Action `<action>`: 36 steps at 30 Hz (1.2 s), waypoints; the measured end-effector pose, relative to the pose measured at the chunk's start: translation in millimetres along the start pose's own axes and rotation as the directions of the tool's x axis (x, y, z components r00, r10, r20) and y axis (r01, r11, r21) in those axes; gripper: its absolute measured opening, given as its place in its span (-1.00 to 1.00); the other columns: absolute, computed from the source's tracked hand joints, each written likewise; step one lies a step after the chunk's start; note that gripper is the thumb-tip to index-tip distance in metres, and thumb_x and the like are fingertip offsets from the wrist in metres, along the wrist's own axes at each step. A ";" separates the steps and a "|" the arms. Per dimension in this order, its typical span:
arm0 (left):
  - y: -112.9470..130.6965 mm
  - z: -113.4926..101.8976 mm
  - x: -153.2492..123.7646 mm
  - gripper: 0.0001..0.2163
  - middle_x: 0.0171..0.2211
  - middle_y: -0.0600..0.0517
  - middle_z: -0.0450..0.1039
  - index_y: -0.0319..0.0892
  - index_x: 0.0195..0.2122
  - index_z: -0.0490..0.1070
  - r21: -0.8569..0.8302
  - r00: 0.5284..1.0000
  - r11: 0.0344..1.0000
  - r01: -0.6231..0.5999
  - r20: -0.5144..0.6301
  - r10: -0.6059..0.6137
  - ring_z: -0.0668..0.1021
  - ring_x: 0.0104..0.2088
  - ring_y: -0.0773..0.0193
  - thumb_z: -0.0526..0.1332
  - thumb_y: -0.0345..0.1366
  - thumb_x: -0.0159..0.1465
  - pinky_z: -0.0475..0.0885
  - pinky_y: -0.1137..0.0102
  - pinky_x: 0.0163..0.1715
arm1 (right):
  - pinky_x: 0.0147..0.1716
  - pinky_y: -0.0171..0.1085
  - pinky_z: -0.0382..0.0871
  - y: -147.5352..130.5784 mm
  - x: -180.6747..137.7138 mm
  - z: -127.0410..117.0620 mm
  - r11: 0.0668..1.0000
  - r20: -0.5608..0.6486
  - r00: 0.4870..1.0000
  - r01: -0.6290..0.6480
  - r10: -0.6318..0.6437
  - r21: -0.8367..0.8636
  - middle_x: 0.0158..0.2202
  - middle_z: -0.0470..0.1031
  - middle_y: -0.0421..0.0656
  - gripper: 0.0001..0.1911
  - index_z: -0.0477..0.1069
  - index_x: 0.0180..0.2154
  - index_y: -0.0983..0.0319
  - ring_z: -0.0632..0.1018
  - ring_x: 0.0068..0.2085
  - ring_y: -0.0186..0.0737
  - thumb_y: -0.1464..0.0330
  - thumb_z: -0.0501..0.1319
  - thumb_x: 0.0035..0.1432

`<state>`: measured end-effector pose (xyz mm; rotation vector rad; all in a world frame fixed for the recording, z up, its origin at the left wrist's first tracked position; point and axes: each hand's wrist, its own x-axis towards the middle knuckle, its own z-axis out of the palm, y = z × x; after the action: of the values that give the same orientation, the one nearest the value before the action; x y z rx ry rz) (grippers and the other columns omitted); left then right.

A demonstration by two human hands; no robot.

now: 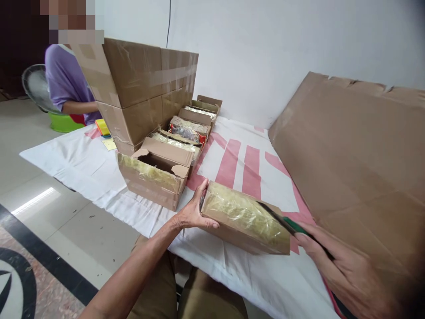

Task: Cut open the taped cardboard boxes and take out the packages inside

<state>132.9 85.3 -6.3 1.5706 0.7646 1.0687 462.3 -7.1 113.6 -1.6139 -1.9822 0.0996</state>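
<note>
A closed cardboard box (245, 215) lies in front of me at the table's near edge, its upper face covered by shiny, yellowish clear tape. My left hand (195, 210) grips the box's left end, thumb along the near side and fingers at the far corner. In my right hand (338, 266) is a green-handled cutting blade (275, 215); blur hides whether it is a knife or scissors. Its dark tip lies over the taped face near the far edge; contact is unclear. Left of this box stands an opened carton (159, 195) with raised flaps and a dark inside.
Several opened cartons (189, 128) line up behind, one showing red-and-clear packets. Tall taped cartons (142, 75) are stacked at the left, with a person in a purple top (68, 79) beyond. A large cardboard sheet (358, 146) leans at right. White-and-pink cloth (229, 164) covers the table.
</note>
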 end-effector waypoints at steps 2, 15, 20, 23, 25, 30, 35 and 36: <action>-3.4 -0.5 1.7 0.43 0.55 -0.26 -0.30 -0.06 0.54 -0.36 -0.004 1.000 1.000 0.004 0.007 -0.004 -0.07 0.52 -0.31 0.57 0.20 -0.17 -0.09 -0.08 0.48 | -0.16 -0.14 0.59 -34.0 29.3 7.8 0.996 0.107 0.991 0.083 -0.086 0.030 -0.10 0.70 -0.12 -0.58 0.61 -0.01 0.05 0.69 -0.18 -0.05 0.02 0.10 0.37; -15.7 0.3 4.9 0.47 0.54 -0.28 -0.27 -0.07 0.54 -0.41 -0.025 1.000 1.000 0.013 0.027 -0.013 -0.07 0.52 -0.27 0.59 0.19 -0.20 -0.12 -0.09 0.48 | -0.28 -0.18 0.53 -88.9 89.2 39.2 0.906 0.418 0.869 0.372 -0.264 -0.202 -0.14 0.71 -0.13 -0.59 0.59 -0.03 0.13 0.69 -0.20 -0.07 0.24 -0.03 0.43; -16.4 1.3 3.5 0.40 0.54 -0.23 -0.24 -0.03 0.54 -0.33 -0.030 0.999 0.999 -0.030 0.014 0.030 -0.07 0.52 -0.26 0.60 0.13 -0.16 -0.11 -0.09 0.49 | -0.28 -0.21 0.49 -86.2 95.9 44.2 0.875 0.515 0.823 0.413 -0.241 -0.251 -0.15 0.70 -0.13 -0.63 0.57 -0.07 0.13 0.68 -0.20 -0.09 0.27 -0.02 0.45; -14.6 2.1 2.8 0.37 0.54 -0.23 -0.21 -0.03 0.54 -0.30 -0.033 0.998 0.998 -0.056 0.009 0.056 -0.05 0.52 -0.26 0.58 0.14 -0.13 -0.08 -0.09 0.48 | -0.31 -0.24 0.44 -83.7 99.1 43.0 0.874 0.532 0.811 0.422 -0.244 -0.243 -0.24 0.68 -0.13 -0.67 0.55 -0.03 0.12 0.66 -0.27 -0.12 0.26 0.02 0.44; -13.0 2.4 2.4 0.35 0.54 -0.22 -0.20 -0.02 0.53 -0.29 -0.039 0.998 0.997 -0.066 0.005 0.066 -0.04 0.52 -0.25 0.56 0.18 -0.11 -0.07 -0.07 0.48 | -0.32 -0.26 0.42 -82.6 99.0 41.2 0.874 0.546 0.801 0.425 -0.244 -0.233 -0.27 0.67 -0.13 -0.69 0.54 -0.01 0.11 0.64 -0.29 -0.14 0.26 0.05 0.44; -10.4 1.7 2.3 0.33 0.53 -0.26 -0.17 -0.06 0.53 -0.25 -0.036 0.997 0.997 -0.075 0.005 0.075 0.04 0.51 -0.23 0.54 0.22 -0.11 -0.04 -0.05 0.48 | -0.34 -0.27 0.36 -82.5 96.2 36.1 0.863 0.600 0.779 0.420 -0.184 -0.281 -0.27 0.65 -0.10 -0.68 0.53 -0.05 0.13 0.63 -0.29 -0.13 0.26 0.02 0.45; -12.1 0.4 1.8 0.34 0.50 -0.29 -0.06 -0.08 0.53 -0.21 0.002 0.999 0.999 -0.044 -0.017 0.045 0.11 0.48 -0.28 0.55 0.23 -0.14 0.02 -0.09 0.46 | -0.34 -0.26 0.34 -75.2 93.9 28.7 0.855 0.642 0.759 0.402 -0.111 -0.327 -0.29 0.64 -0.09 -0.67 0.56 -0.08 0.15 0.63 -0.30 -0.12 0.24 0.03 0.44; -12.5 0.5 1.5 0.34 0.50 -0.29 -0.05 -0.08 0.53 -0.20 0.015 0.999 0.999 -0.040 -0.015 0.040 0.11 0.48 -0.28 0.55 0.22 -0.15 0.02 -0.09 0.46 | -0.33 -0.26 0.34 -73.4 92.9 26.7 0.857 0.638 0.763 0.393 -0.101 -0.334 -0.31 0.64 -0.10 -0.68 0.57 -0.09 0.14 0.63 -0.30 -0.12 0.24 0.04 0.44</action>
<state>134.5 89.6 -18.0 1.5980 0.7560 1.1080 375.7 66.3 156.5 -1.7011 -2.8928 0.0492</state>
